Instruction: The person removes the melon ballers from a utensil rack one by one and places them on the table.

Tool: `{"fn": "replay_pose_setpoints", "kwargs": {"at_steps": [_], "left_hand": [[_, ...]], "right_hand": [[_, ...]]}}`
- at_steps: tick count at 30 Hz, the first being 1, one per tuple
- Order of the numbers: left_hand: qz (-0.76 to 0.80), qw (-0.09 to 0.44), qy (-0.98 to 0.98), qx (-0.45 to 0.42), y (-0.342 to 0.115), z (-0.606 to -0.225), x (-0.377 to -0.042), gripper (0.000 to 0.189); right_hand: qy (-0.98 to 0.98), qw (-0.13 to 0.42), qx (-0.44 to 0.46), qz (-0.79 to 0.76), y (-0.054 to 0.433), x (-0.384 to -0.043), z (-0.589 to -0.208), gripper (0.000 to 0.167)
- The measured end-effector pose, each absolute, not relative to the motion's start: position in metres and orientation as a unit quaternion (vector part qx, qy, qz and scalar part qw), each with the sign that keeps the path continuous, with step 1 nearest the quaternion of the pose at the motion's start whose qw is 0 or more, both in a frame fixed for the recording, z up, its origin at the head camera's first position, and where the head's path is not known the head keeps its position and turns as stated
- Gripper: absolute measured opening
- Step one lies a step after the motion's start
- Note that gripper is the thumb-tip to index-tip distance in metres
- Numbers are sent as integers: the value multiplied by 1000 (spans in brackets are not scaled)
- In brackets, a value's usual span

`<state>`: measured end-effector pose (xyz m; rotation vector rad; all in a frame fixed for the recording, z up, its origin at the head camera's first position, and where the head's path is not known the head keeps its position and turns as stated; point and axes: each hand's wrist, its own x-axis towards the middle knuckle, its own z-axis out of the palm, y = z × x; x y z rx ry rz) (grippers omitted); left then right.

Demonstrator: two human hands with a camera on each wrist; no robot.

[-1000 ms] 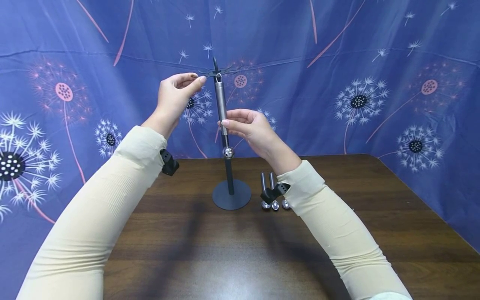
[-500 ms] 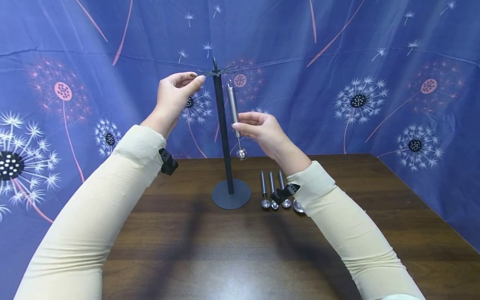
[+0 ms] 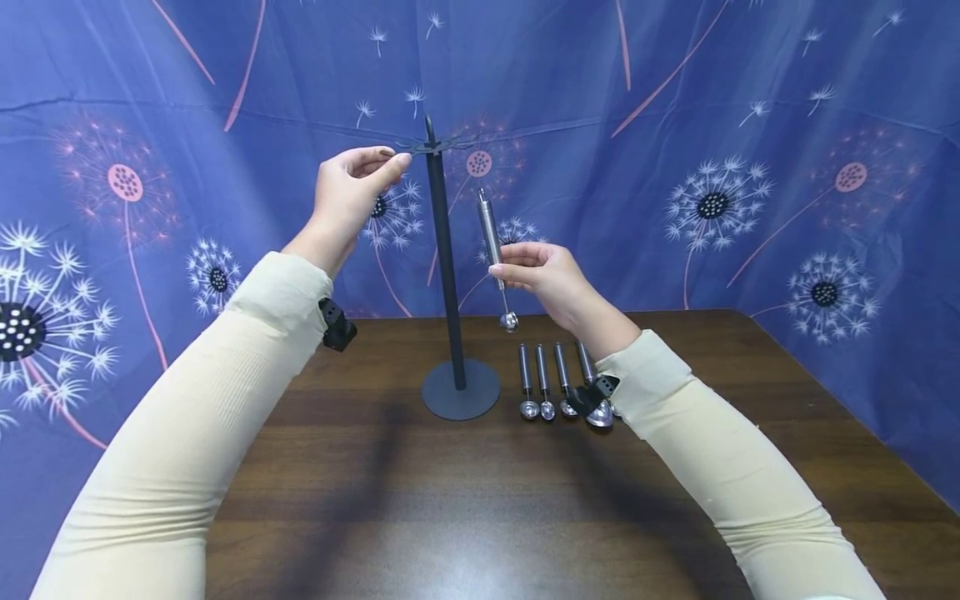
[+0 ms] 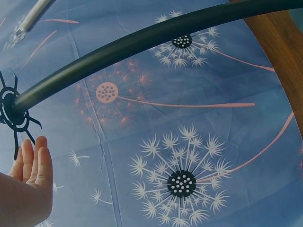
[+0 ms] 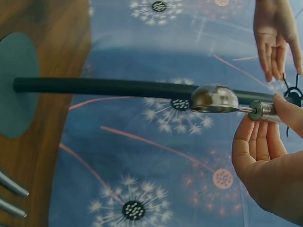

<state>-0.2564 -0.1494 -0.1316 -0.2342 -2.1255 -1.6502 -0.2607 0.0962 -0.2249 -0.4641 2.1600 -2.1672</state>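
Note:
My right hand point(image 3: 551, 279) pinches the lower handle of a steel melon baller point(image 3: 489, 225) between thumb and fingers. It is held in the air right of the black stand point(image 3: 444, 250), slightly tilted, round bowl down and hanging loop up. The right wrist view shows the shiny bowl point(image 5: 215, 98) in front of the pole. On the stand's left side my left hand point(image 3: 352, 187) pinches the end of one of the thin hooks that radiate from its top. In the left wrist view its fingers point(image 4: 43, 161) meet a hook tip; the thumb is hidden there.
Several steel scoops point(image 3: 560, 367) lie in a row on the brown wooden table point(image 3: 360, 500), right of the stand's round base point(image 3: 461, 400); the right wrist partly covers them. A blue dandelion-print cloth point(image 3: 600, 192) hangs behind the table.
The melon baller's loop was at the stand's top; my right hand has drawn it away to the right and lowered it. My left hand has stayed at the hook.

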Motion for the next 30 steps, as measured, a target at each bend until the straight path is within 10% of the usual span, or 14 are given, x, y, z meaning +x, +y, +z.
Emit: {"fn": "replay_pose_setpoints", "kwargs": {"at_steps": [30], "left_hand": [[-604, 224, -760, -84, -148, -133, -257, 39]], "right_hand": [[723, 42, -47, -688, 169, -276, -266, 54]]}}
